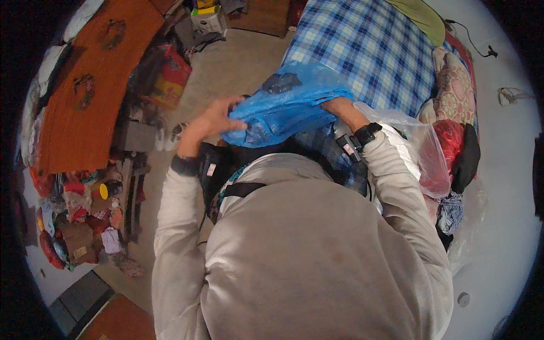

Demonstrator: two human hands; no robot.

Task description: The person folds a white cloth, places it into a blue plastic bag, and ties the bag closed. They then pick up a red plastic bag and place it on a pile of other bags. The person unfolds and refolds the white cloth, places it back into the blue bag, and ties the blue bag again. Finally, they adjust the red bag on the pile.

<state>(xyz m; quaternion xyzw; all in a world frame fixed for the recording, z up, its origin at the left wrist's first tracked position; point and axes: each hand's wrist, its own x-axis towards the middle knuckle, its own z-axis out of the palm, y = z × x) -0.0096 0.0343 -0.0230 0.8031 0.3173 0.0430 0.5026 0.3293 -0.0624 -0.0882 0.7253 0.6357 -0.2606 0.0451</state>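
At the near end of the bed (368,54), the bag (289,105) is held, apparently spread for access; by the half-open left hand (214,120) its side is met, while the right hand's (341,109) grip, hidden inside, cannot be told.

Blue plaid bedding (362,62), patterned cloth (455,90), black cable (491,52)
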